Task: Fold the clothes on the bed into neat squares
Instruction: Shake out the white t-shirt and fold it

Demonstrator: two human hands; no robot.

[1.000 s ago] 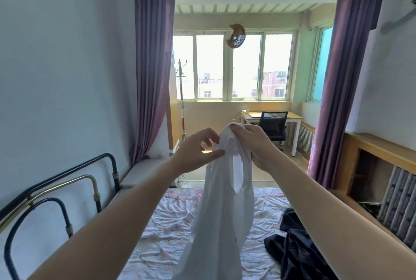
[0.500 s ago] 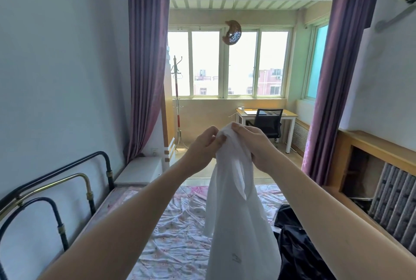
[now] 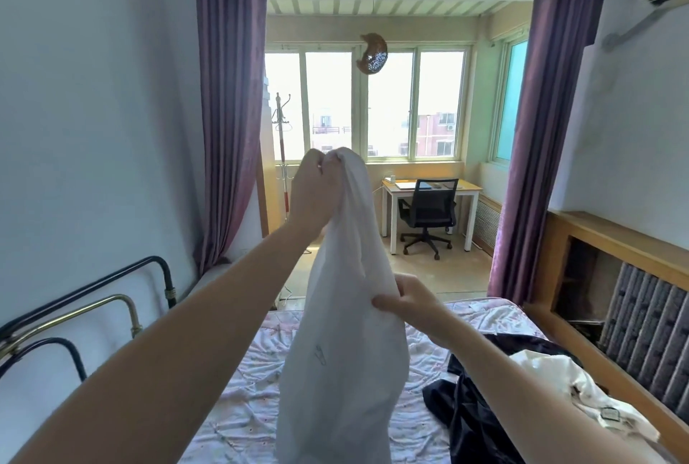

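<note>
Overhead, above a bed (image 3: 238,404) with dark clothing (image 3: 473,407) heaped at four o'clock, a white garment (image 3: 343,344) hangs lengthwise, twelve to six. The left hand (image 3: 311,189) bunches its top in curled fingers; the right hand (image 3: 410,303), lower and nearer, pinches the side edge at three o'clock, apparently ready to spread it.

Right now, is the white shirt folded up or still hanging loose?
Hanging loose: the white shirt dangles from the left hand, bunched; the right hand pinches its side.
</note>
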